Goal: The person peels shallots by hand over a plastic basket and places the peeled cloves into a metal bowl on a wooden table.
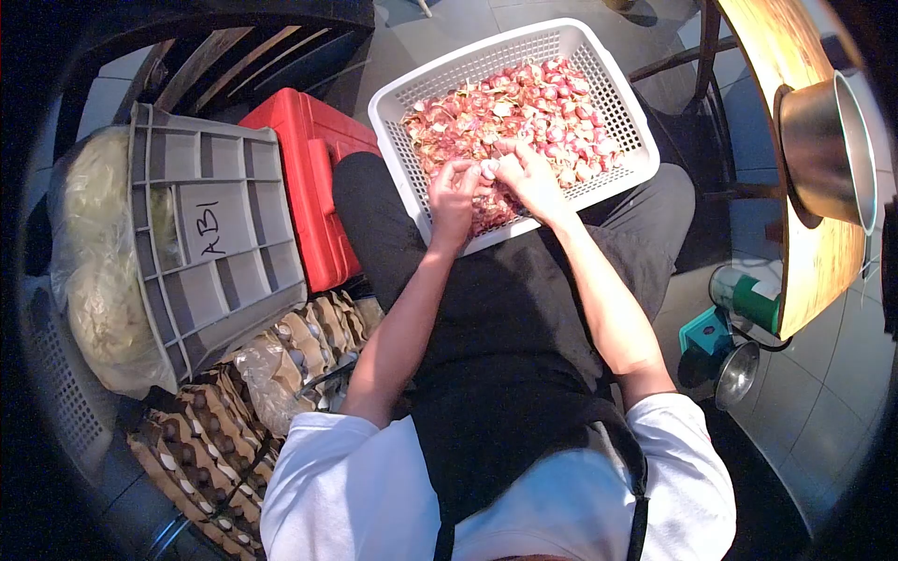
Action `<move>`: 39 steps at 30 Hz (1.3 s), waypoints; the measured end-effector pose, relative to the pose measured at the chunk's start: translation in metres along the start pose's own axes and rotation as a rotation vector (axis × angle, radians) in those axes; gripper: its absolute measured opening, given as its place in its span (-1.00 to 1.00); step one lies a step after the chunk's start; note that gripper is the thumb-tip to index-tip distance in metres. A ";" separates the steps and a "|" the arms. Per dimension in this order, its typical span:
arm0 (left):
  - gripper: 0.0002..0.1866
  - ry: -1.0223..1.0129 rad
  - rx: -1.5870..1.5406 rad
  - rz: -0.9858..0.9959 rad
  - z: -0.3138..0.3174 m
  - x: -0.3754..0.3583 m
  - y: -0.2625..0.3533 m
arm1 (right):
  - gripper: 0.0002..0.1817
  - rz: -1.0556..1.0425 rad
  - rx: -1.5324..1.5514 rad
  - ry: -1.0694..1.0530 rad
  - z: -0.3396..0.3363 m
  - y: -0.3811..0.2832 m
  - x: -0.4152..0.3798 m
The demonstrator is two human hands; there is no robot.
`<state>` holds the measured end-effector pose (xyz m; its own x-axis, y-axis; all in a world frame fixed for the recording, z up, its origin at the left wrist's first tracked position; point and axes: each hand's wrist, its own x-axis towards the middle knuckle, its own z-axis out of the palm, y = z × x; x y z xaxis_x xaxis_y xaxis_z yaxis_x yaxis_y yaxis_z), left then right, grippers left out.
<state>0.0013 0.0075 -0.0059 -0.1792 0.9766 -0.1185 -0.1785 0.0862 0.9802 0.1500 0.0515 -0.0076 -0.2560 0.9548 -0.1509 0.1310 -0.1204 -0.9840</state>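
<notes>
A white plastic basket [386, 140] rests across my lap, filled with small red shallots [561, 107] and loose, papery skins. Over its near side, my left hand [453, 192] and my right hand [529, 182] meet with fingers closed. Between their fingertips is a pale, partly peeled shallot [488, 169], gripped from both sides. The fingers cover part of it, and whether a small blade is in either hand cannot be made out. Darker red skins [496, 208] lie in the basket beneath my hands.
On my left stand a red plastic box [313, 187], a grey crate [215, 224] marked "ABI", bagged pale produce [108, 299] and stacked egg trays [201, 449]. A wooden table [804, 280] with a metal pot [828, 150] is on my right; a metal bowl [737, 374] sits lower down.
</notes>
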 end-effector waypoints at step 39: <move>-0.84 -0.153 -0.639 -0.383 0.000 0.001 0.045 | -0.47 0.213 0.640 0.099 -0.011 -0.009 0.000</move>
<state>-0.0073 0.0126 0.0381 0.1361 0.9218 -0.3631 -0.7351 0.3396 0.5867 0.1591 0.0558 0.0027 -0.1941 0.9092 -0.3684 -0.4313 -0.4164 -0.8004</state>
